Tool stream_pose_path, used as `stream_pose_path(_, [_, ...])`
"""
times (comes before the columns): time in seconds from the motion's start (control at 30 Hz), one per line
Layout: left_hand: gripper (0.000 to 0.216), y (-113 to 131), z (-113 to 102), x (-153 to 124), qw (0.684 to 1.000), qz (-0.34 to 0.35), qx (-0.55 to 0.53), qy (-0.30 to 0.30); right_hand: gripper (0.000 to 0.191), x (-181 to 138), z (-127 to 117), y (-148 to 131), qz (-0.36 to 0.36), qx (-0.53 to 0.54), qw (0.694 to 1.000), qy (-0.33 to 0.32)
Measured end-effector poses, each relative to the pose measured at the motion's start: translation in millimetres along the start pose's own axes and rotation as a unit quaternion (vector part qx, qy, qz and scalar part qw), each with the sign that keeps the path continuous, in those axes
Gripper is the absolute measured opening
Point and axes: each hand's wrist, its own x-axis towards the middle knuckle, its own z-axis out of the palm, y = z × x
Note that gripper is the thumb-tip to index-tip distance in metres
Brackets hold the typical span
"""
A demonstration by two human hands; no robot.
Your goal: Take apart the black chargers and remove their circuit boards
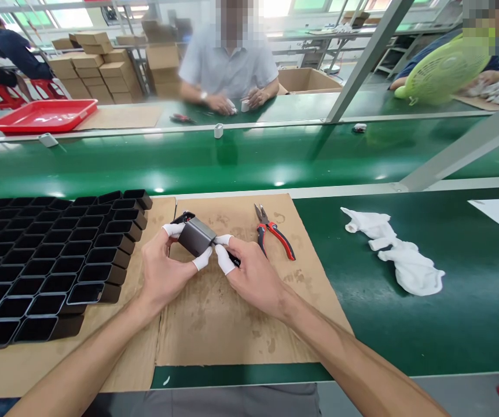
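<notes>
My left hand (167, 266), with white covers on thumb and finger, grips a dark grey box-shaped casing (197, 236) above the cardboard. A black piece with small parts (185, 216) shows at the casing's far end. My right hand (256, 275), also with covered fingertips, pinches a slim black piece with white lettering (234, 260) at the casing's near right end. Whether that piece is joined to the casing is hidden by the fingers. To the right lie pliers (267, 226) with red and black handles, their jaws slightly apart.
Rows of black open boxes (62, 263) stand on the left. Cardboard (232, 324) covers the bench under my hands. Crumpled white cloth (414, 269) lies at right. Beyond runs a green conveyor (167, 165) bearing small white parts (219, 131). A person (232, 69) works opposite, near a red tray (45, 116).
</notes>
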Motion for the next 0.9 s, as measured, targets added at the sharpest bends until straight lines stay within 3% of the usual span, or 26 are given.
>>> stream_pose_path(0.27, [0.044, -0.7, -0.9, 0.1, 0.999, -0.001, 0.031, 0.005, 0.025, 1.6, 3.0, 2.5, 0.010, 0.003, 1.000, -0.003])
stream_pose_path(0.4, [0.047, -3.5, 3.1, 5.9, 0.990, -0.115, -0.075, -0.017, 0.031, 3.2, -1.9, -3.7, 0.047, -0.028, 0.998, -0.006])
stream_pose_path(0.5, [0.056, -7.6, 5.5, 12.5, 0.956, -0.216, -0.192, -0.042, 0.027, 3.5, -10.8, -5.4, 0.030, -0.109, 0.993, 0.019])
stream_pose_path(0.57, [0.062, -9.9, 6.1, 15.5, 0.941, -0.244, -0.227, -0.058, 0.024, 3.8, -16.4, -3.4, 0.014, -0.157, 0.987, 0.043])
stream_pose_path(0.9, [0.064, -1.7, 4.8, 14.1, 0.913, -0.259, -0.286, -0.131, 0.024, 5.0, -18.3, 3.1, -0.014, -0.250, 0.966, 0.066])
